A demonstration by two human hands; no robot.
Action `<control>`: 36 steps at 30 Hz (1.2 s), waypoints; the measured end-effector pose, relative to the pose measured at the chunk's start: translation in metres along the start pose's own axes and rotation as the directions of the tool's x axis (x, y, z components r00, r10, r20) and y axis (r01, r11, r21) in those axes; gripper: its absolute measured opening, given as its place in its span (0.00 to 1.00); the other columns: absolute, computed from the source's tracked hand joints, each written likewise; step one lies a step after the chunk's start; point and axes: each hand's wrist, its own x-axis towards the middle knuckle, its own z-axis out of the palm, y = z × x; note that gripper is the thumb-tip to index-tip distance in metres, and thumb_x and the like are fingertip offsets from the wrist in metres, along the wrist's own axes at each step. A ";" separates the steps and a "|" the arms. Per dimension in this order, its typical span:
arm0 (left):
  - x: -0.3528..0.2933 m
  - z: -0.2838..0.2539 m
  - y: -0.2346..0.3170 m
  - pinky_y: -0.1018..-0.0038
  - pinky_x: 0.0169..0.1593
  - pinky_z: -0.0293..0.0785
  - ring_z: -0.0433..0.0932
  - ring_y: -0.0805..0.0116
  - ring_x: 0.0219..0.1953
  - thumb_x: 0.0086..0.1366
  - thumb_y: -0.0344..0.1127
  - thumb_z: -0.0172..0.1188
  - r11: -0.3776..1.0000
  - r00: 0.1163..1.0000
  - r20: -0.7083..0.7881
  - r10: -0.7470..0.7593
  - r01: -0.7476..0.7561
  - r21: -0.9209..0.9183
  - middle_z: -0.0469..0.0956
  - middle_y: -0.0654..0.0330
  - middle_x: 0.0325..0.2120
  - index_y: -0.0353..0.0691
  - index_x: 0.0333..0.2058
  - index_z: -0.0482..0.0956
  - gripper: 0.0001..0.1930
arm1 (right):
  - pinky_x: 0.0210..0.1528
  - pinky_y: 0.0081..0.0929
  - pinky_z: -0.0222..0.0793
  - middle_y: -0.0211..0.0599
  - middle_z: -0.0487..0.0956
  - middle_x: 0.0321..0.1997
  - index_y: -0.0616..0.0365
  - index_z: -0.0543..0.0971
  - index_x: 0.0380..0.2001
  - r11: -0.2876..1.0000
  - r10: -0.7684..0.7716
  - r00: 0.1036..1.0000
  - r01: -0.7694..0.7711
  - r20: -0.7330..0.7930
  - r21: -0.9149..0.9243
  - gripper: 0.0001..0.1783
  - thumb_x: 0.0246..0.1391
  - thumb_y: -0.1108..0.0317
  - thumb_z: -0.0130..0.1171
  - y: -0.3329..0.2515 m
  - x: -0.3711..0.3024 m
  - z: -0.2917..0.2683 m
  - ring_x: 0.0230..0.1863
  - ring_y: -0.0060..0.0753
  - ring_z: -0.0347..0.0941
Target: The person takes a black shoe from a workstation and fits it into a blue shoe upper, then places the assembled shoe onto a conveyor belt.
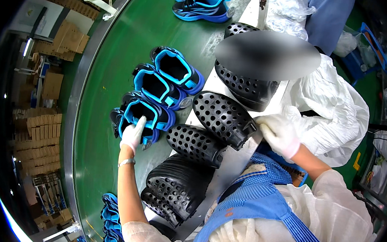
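My left hand (133, 134), in a white glove, grips the collar of the nearest black-and-blue sports shoe (157, 117), its fingers partly inside the opening. Two more such shoes, a middle one (154, 87) and a farther one (175, 68), stand close behind it. Also gloved in white, my right hand (279, 136) closes on the narrow end of a black perforated plastic shoe insert (221, 116); its fingertips are partly hidden. A second perforated insert (195, 144) lies beside that one, touching or nearly so. Nearer to me sits a stack of nested black inserts (177, 188).
The shoes stand on a green conveyor belt (110, 87) with a metal rim (77, 112). More shoes are at the far end (202, 5) and near left (110, 219). Further inserts (246, 86) lie on the ledge, partly behind a blurred patch. A white sack (335, 105) is at right.
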 end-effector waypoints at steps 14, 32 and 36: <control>-0.135 -0.021 -0.076 0.80 0.36 0.72 0.73 0.78 0.30 0.65 0.36 0.56 0.775 0.950 -0.242 0.195 -0.301 -0.557 0.75 0.63 0.34 0.35 0.45 0.78 0.13 | 0.46 0.31 0.71 0.39 0.72 0.42 0.54 0.72 0.44 0.953 -0.115 0.939 0.197 0.324 -0.230 0.21 0.44 0.66 0.61 -0.038 0.127 -0.110 0.42 0.39 0.73; -0.205 -0.004 -0.133 0.73 0.42 0.73 0.77 0.69 0.39 0.64 0.40 0.55 0.721 0.921 -0.386 0.050 -0.300 -0.625 0.79 0.58 0.35 0.36 0.42 0.80 0.15 | 0.34 0.22 0.67 0.33 0.69 0.32 0.62 0.71 0.33 0.911 -0.230 0.874 0.348 0.428 -0.221 0.19 0.34 0.75 0.67 -0.117 0.157 -0.131 0.29 0.26 0.68; -0.218 -0.025 -0.092 0.74 0.45 0.75 0.77 0.67 0.42 0.65 0.43 0.56 0.348 0.918 -0.383 0.102 -0.394 -0.851 0.76 0.55 0.44 0.34 0.53 0.71 0.23 | 0.41 0.23 0.71 0.34 0.71 0.37 0.62 0.73 0.36 0.828 -0.528 0.734 0.557 0.427 0.066 0.20 0.36 0.73 0.69 -0.194 0.156 -0.076 0.36 0.26 0.73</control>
